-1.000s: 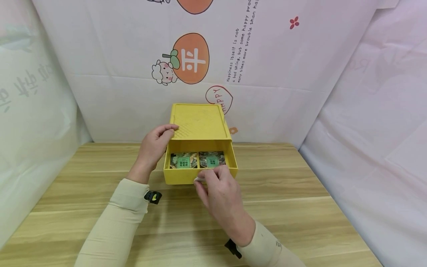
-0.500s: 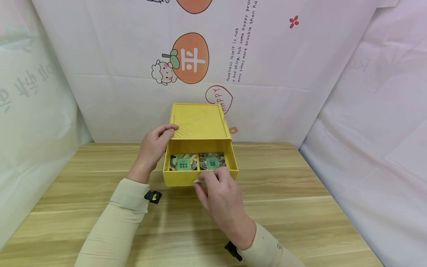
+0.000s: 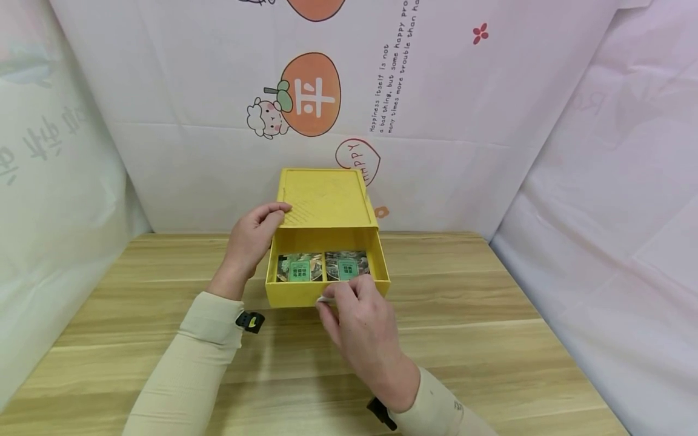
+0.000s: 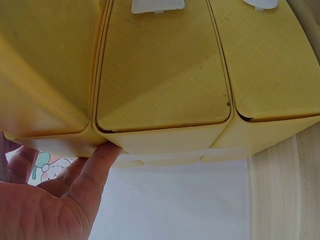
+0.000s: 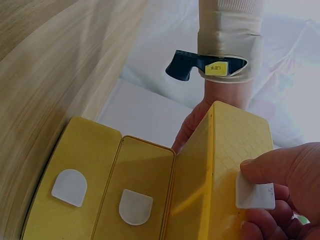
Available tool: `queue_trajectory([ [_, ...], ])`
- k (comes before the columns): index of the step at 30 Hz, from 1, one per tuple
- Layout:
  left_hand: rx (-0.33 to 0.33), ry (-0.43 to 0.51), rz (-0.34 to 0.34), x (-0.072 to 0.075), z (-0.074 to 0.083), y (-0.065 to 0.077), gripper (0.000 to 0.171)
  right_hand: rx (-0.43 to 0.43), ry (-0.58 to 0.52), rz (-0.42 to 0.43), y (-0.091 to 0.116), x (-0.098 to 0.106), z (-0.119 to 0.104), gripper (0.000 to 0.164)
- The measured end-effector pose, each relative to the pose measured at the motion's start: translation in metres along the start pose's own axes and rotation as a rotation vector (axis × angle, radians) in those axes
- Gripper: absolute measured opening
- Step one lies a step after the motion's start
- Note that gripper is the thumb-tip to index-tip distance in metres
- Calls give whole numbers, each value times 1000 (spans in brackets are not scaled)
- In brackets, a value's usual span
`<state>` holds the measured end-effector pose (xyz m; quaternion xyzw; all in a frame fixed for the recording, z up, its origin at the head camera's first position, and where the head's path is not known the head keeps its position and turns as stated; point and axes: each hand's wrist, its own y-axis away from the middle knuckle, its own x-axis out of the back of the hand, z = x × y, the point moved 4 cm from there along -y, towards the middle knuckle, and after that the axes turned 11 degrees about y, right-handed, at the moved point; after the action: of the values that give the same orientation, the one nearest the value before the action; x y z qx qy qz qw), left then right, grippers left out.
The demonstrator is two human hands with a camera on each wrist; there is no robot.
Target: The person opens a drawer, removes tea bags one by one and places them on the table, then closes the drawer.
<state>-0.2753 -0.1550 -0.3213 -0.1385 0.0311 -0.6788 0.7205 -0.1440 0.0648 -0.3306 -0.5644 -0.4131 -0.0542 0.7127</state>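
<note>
A yellow drawer cabinet (image 3: 327, 194) stands on the table with its top drawer (image 3: 294, 295) pulled out toward me. In the drawer lie two printed green packets, a left one (image 3: 300, 268) and a right one (image 3: 346, 266), with a divider between them. My right hand (image 3: 368, 330) pinches the drawer's white tab handle (image 5: 255, 194) between thumb and fingers. My left hand (image 3: 251, 239) holds the cabinet's left side near the front corner, fingertips over its top edge. Its thumb (image 4: 97, 172) touches the side in the left wrist view.
Below are two closed drawers, a middle one (image 5: 142, 175) and a bottom one (image 5: 85, 150), each with a white tab. The wooden table (image 3: 463, 339) spreads around the cabinet. A white printed cloth (image 3: 447, 169) hangs behind, with more cloth at both sides.
The top drawer has slid a little farther out toward me along with my right hand, showing more of the packets. My left hand and the cabinet body keep their place.
</note>
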Motion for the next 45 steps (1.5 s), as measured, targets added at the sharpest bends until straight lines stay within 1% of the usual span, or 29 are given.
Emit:
queue_trajectory([
  [12, -3, 11, 1, 0, 0, 0, 40, 10, 14, 4, 1, 2, -1, 26],
  [23, -7, 2, 2, -1, -1, -1, 40, 12, 19, -8, 3, 5, -2, 26],
  [32, -9, 2, 5, -1, 0, -1, 41, 21, 24, 3, 4, 8, -5, 26],
  [45, -10, -1, 8, -1, 0, -1, 41, 7, 34, -13, 4, 8, -5, 26],
])
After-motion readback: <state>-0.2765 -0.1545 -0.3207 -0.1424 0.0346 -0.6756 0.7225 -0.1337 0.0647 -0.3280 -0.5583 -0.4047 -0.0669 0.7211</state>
